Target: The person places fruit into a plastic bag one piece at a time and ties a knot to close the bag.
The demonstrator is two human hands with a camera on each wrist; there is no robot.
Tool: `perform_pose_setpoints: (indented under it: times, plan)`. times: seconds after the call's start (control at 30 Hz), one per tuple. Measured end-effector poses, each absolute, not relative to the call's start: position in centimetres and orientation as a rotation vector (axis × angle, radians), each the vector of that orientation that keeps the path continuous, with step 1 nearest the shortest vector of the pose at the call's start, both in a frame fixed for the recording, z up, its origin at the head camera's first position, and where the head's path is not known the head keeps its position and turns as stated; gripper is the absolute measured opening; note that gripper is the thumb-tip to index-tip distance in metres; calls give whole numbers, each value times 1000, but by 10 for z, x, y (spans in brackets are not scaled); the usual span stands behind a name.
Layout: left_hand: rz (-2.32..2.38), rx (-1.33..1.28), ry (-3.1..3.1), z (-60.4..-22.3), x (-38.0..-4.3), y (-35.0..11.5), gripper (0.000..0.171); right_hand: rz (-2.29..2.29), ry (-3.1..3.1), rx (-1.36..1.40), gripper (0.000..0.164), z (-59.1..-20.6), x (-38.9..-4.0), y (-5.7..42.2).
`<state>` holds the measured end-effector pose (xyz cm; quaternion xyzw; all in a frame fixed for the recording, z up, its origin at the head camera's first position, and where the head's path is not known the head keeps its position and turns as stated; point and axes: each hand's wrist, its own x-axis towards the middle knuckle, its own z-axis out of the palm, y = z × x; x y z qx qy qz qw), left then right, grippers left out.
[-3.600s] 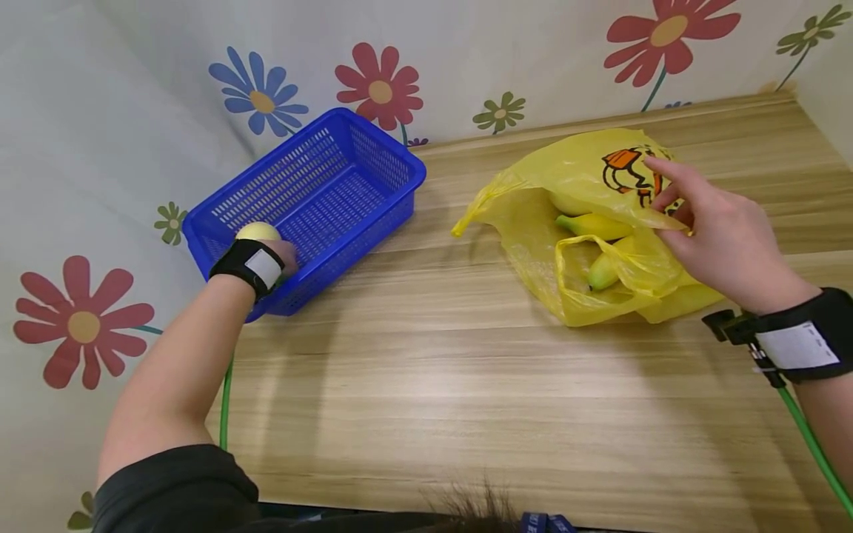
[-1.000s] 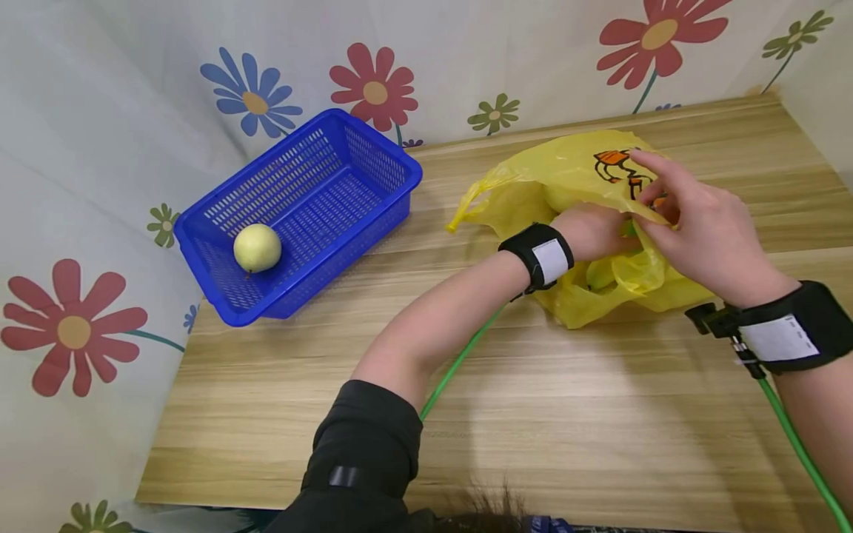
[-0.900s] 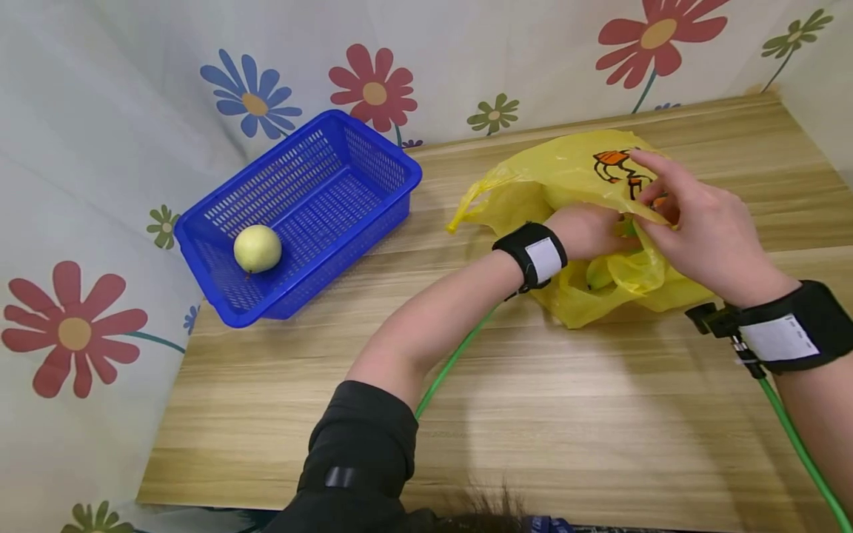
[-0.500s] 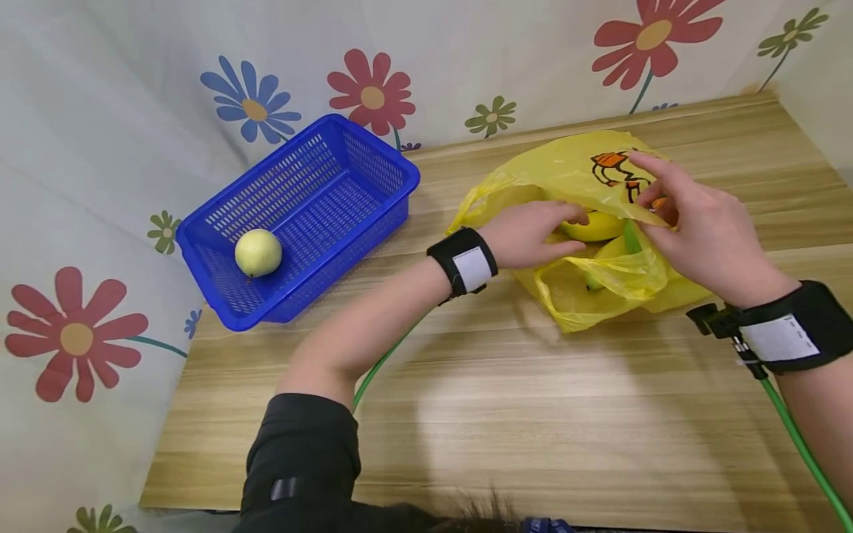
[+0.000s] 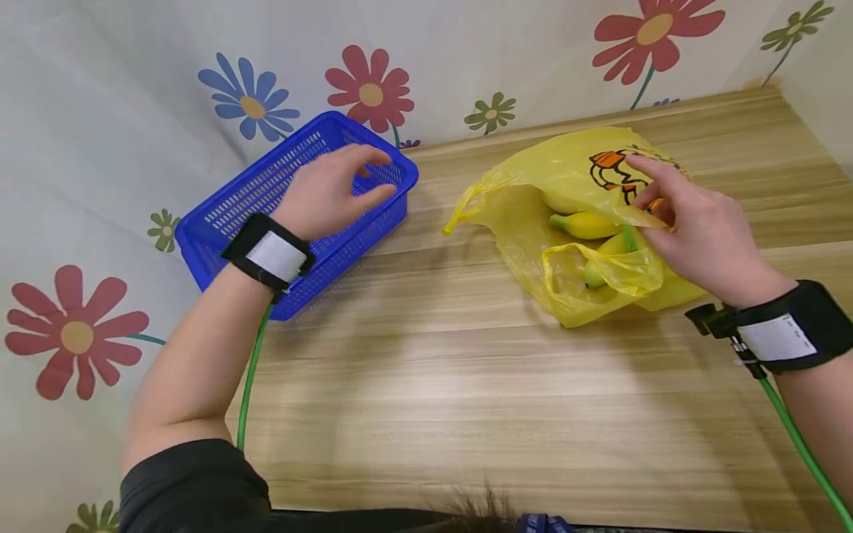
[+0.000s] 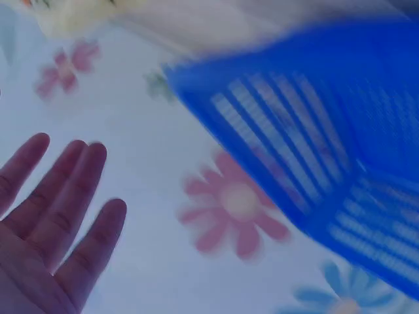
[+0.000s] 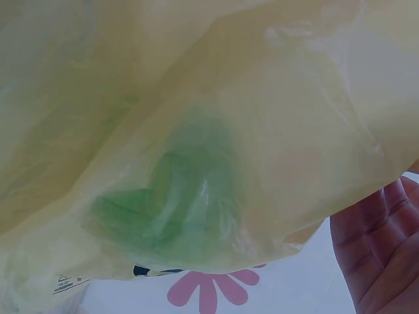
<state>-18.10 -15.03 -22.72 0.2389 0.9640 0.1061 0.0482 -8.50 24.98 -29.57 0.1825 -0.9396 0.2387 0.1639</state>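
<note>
Hovering over the blue basket (image 5: 383,218), the person's left hand (image 5: 326,191) holds nothing; its thumb stands apart from the other fingers, which look loose and nearly straight from the left wrist. Well to the right of the basket, on the same wooden table (image 5: 433,414), lies the yellow bag (image 5: 546,174), its mouth gaping towards the basket side. The right hand (image 5: 709,233), at the end of the bag farther from the basket, pinches the bag's edge between thumb and curled fingers, with the index finger reaching across the printed orange-and-black figure. Inside the bag, to the right of the basket, I can see a banana (image 5: 586,225) and, just in front of it, a yellow-green fruit (image 5: 593,275) partly covered by plastic. From the right wrist, a green shape (image 7: 190,190) shows blurrily through the bag. Behind the basket rises a flowered sheet (image 5: 440,44).
</note>
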Motion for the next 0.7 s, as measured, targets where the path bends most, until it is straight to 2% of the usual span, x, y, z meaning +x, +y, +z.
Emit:
perform_pose_setpoints:
  times: [0.13, 0.23, 0.33, 0.53, 0.7]
  plan:
    - [203, 348, 2974, -224, -200, -202, 83, 676, -2679, 517, 77, -293, -86, 249]
    - [90, 135, 2915, -238, -210, -239, 103, 671, -2683, 517, 76, -292, -85, 248]
    - [58, -22, 2822, -259, -216, -271, 114, 665, -2687, 524, 76, -292, -84, 247]
    - [128, -157, 2649, -293, -222, -301, 121, 660, -2704, 516, 75, -291, -84, 246]
    - [158, -224, 2563, -310, -224, -307, 117, 662, -2721, 506, 77, -293, -84, 245]
